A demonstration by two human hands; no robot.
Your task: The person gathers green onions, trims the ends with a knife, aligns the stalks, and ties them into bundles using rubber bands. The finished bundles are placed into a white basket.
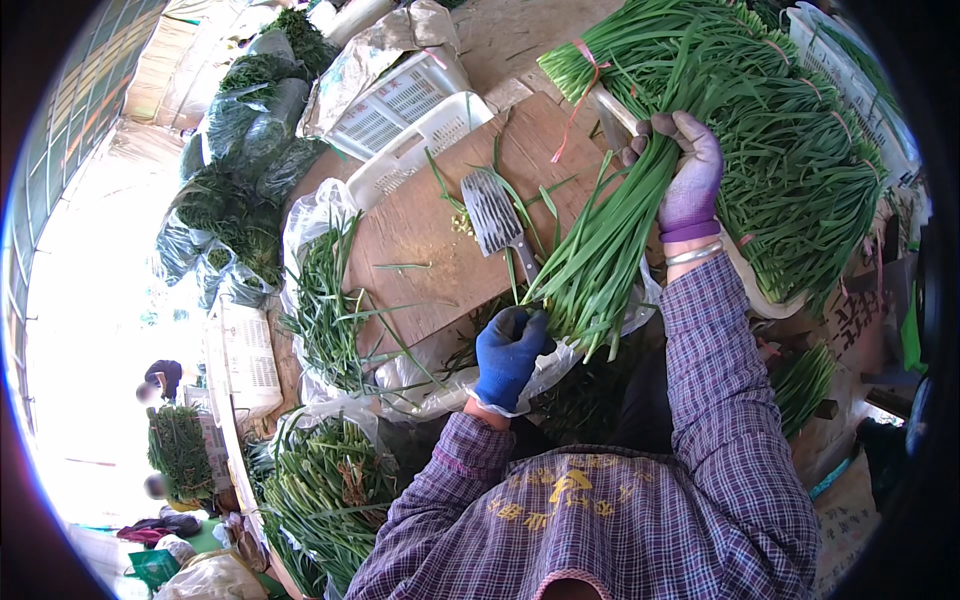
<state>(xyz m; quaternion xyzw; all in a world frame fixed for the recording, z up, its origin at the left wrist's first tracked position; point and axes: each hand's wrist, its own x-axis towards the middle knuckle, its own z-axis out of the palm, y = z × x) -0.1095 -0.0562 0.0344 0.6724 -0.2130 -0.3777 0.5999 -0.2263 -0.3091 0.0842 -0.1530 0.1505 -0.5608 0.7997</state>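
Observation:
My right hand (pixel 691 169), in a purple and grey glove, is closed around a loose bunch of Chinese chives (pixel 600 247) near its upper part. The stem ends fan out down and left. My left hand (pixel 512 354), in a blue glove, is at the lower left stem ends, thumb and fingertips together; it seems to pinch a stem or leaf there. A cleaver (pixel 492 214) with a dark handle lies on the wooden board (pixel 420 292), with small yellowish trimmings and stray leaves about it. The handle's end lies close to the bunch.
Tied chive bundles (pixel 802 165) are piled at the right. Loose greens in clear plastic (pixel 326 300) flank the board's left edge. White plastic crates (pixel 397 97) stand beyond it, bagged greens (pixel 247 142) at upper left. More greens (pixel 322 487) lie at lower left. People are far left.

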